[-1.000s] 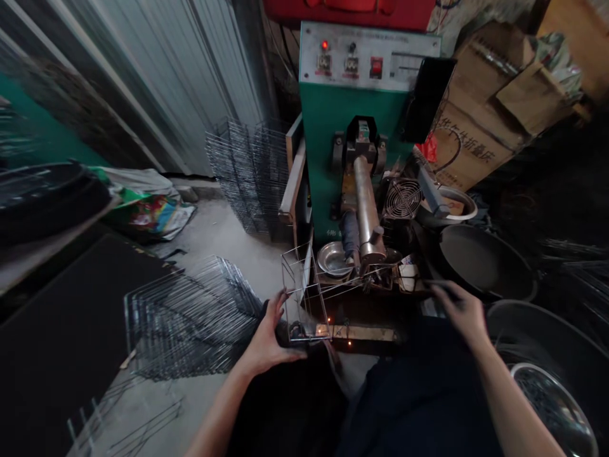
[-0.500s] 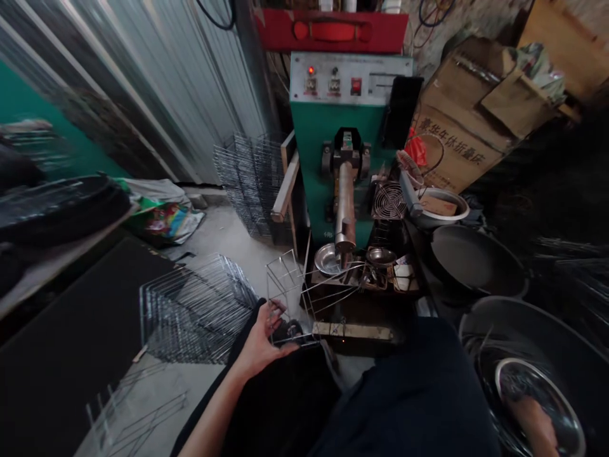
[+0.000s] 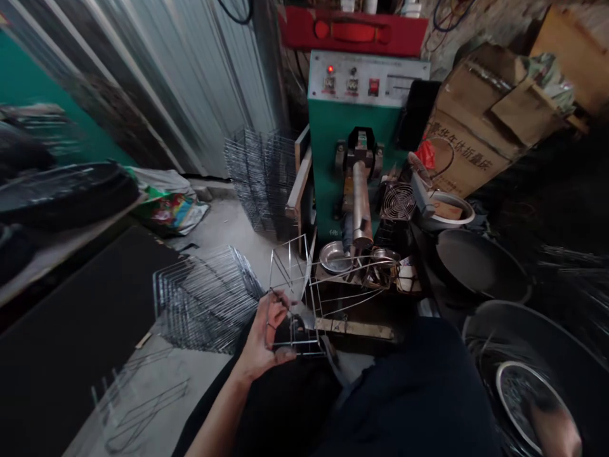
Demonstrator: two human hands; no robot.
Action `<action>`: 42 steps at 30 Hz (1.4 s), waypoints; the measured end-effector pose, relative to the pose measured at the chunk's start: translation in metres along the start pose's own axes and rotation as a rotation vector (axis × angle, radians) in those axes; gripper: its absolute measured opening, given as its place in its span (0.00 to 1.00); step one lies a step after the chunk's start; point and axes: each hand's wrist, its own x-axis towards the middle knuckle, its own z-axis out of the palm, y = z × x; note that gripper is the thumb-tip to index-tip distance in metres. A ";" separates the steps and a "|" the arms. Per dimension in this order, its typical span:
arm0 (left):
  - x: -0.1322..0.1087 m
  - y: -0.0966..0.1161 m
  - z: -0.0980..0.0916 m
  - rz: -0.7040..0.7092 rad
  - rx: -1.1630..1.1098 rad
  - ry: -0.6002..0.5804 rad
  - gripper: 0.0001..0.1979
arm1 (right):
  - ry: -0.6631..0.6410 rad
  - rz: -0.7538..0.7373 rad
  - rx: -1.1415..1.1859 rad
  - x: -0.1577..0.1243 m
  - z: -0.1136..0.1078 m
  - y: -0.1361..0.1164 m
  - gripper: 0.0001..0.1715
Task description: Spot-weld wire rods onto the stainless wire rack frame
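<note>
Best held steady: the left hand [image 3: 267, 335] grips the wire frame [image 3: 307, 343], its wires reaching past the tray [image 3: 323, 274]'s left edge. The right hand [image 3: 554, 428] (blurred; grip unreadable) is at the bowl [image 3: 498, 386]'s near edge.

Wire frame [image 3: 304, 343], in left fingers [image 3: 280, 297]: silver-grey, open grid. Wire stack [image 3: 204, 304], left of those fingers: silver-grey, close parallel lines. Machine [image 3: 328, 152], beyond left fingers: green body, pale grey panel [image 3: 364, 71], lit red lamp [image 3: 330, 68], red switch [image 3: 373, 87]. Fan guard [image 3: 398, 201], beyond and right of left fingers: grey concentric rings. Carton [image 3: 461, 152], well beyond right fingers [image 3: 545, 416]: brown, dark printed characters. Bowl [image 3: 499, 381], under right fingers: shiny silver rim. Basin [image 3: 537, 333], around same fingers: near-black. Corrugated sheet [image 3: 195, 82], far beyond left fingers: blue-grey, striped. Trousers [image 3: 419, 387], between left and right fingers: dark navy.
</note>
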 end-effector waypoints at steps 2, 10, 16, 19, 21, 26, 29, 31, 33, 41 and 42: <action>0.009 0.008 0.006 0.069 0.014 0.069 0.51 | -0.128 0.059 0.205 -0.020 -0.010 -0.065 0.24; 0.038 0.040 0.033 0.209 0.002 0.265 0.46 | -0.546 -1.054 0.549 -0.149 -0.011 -0.323 0.16; 0.049 0.064 0.042 0.188 -0.006 0.257 0.45 | -0.026 -1.612 0.201 -0.174 0.016 -0.393 0.23; 0.056 0.076 0.048 0.209 0.024 0.282 0.44 | -0.017 -1.616 0.168 -0.170 0.025 -0.403 0.22; 0.062 0.081 0.051 0.239 0.044 0.291 0.42 | -0.039 -1.613 0.173 -0.168 0.027 -0.407 0.21; 0.076 0.083 0.054 0.291 0.014 0.359 0.42 | -0.055 -1.630 0.210 -0.161 0.028 -0.419 0.21; 0.082 0.082 0.054 0.299 -0.013 0.381 0.42 | -0.043 -1.639 0.200 -0.156 0.028 -0.425 0.21; 0.086 0.083 0.054 0.309 -0.032 0.411 0.41 | -0.034 -1.651 0.198 -0.153 0.028 -0.429 0.21; 0.089 0.085 0.052 0.304 -0.059 0.454 0.41 | -0.020 -1.660 0.194 -0.152 0.028 -0.432 0.20; 0.095 0.086 0.042 0.330 -0.074 0.394 0.46 | -0.099 -1.630 0.042 -0.151 0.025 -0.437 0.21; 0.094 0.086 0.041 0.315 -0.063 0.387 0.46 | -0.103 -1.631 0.044 -0.151 0.025 -0.437 0.21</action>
